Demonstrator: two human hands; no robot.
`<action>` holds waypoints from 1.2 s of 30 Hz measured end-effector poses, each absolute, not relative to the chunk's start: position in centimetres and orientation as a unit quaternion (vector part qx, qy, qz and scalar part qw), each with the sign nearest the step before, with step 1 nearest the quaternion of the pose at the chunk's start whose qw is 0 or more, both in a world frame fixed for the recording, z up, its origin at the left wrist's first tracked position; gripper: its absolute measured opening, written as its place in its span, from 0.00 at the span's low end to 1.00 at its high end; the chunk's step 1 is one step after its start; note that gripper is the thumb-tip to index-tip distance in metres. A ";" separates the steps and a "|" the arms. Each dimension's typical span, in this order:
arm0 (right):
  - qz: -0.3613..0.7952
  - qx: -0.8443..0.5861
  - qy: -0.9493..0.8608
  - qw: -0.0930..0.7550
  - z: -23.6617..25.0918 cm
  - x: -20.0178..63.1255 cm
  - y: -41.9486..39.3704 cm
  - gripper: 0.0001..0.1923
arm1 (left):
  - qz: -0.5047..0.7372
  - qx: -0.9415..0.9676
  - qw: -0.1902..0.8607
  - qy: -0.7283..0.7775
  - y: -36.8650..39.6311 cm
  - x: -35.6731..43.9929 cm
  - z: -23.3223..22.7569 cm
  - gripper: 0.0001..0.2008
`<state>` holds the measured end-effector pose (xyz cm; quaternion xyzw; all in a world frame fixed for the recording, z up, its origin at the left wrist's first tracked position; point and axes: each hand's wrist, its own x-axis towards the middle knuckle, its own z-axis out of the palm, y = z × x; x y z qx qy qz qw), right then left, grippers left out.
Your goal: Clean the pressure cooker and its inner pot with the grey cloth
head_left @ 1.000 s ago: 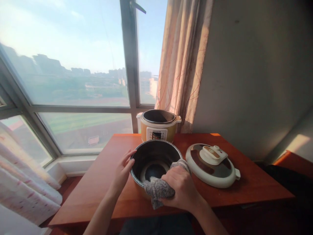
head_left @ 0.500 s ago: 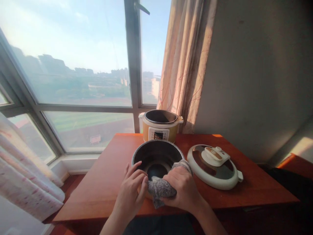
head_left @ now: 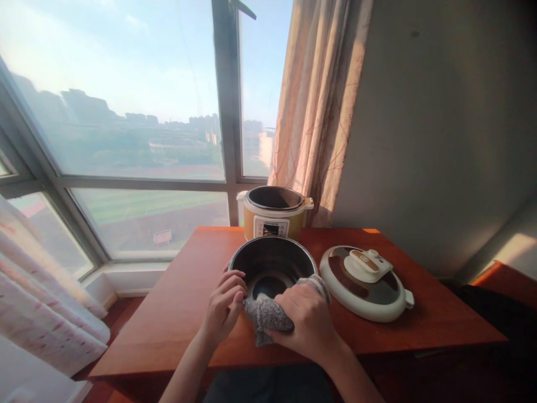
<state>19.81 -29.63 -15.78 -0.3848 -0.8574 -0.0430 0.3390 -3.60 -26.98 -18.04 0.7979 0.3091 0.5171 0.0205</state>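
Observation:
A dark metal inner pot [head_left: 272, 263] stands on the red-brown table [head_left: 180, 313] close to the near edge. My right hand [head_left: 308, 324] presses a grey cloth [head_left: 264, 313] over the pot's near rim, and part of the cloth drapes over the right rim. My left hand [head_left: 224, 305] grips the near left side of the pot, its fingers curled on the rim next to the cloth.
A yellow and white pressure cooker base [head_left: 273, 214] stands open at the table's far edge by the window. Its round lid [head_left: 364, 282] lies flat to the right of the pot. A curtain [head_left: 319, 106] hangs behind, against a grey wall.
My left hand moved from the pot's left side round to the near rim beside the cloth. My right hand with the cloth shifted slightly along the near rim.

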 end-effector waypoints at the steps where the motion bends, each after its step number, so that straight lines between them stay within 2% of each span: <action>1: -0.046 -0.388 -0.857 0.336 -15.7 19.6 -29.6 0.19 | 0.518 0.799 0.022 0.304 -26.5 -3.8 -18.1 0.13; 16: 0.048 -0.351 -0.896 0.268 -13.6 22.2 -28.3 0.20 | 0.492 0.803 0.092 0.324 -22.0 -6.6 -17.3 0.21; 24: 0.022 -0.379 -0.885 0.269 -14.0 21.4 -28.6 0.20 | 0.527 0.726 0.140 0.418 -23.9 -5.3 -17.5 0.21; 30: 0.008 -0.379 -0.883 0.276 -14.2 21.2 -28.6 0.20 | 0.471 0.749 0.050 0.463 -28.2 -2.3 -16.8 0.12; 36: 0.006 -0.379 -0.882 0.278 -14.2 21.1 -28.6 0.18 | 0.426 0.775 0.010 0.467 -31.8 -0.2 -15.8 0.09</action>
